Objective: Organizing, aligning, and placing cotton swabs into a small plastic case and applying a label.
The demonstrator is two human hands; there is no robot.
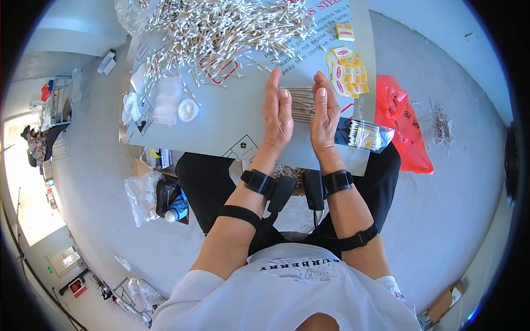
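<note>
My left hand (277,113) and my right hand (324,113) face each other over the near part of a table, fingers straight and pointing away from me. Between the two palms lies a bundle of cotton swabs (301,105), sticks running crosswise, its ends pressed by both hands. Just right of my right hand, a clear packet of cotton swabs (364,134) rests at the table's edge. A large loose heap of cotton swabs (221,33) covers the far left of the table.
Yellow paper labels (348,71) lie at the table's right side. On the left are a small round white container (188,110) and a clear plastic stack (167,101). A red plastic bag (400,124) hangs past the right edge. Beneath the table sits an open box (171,193).
</note>
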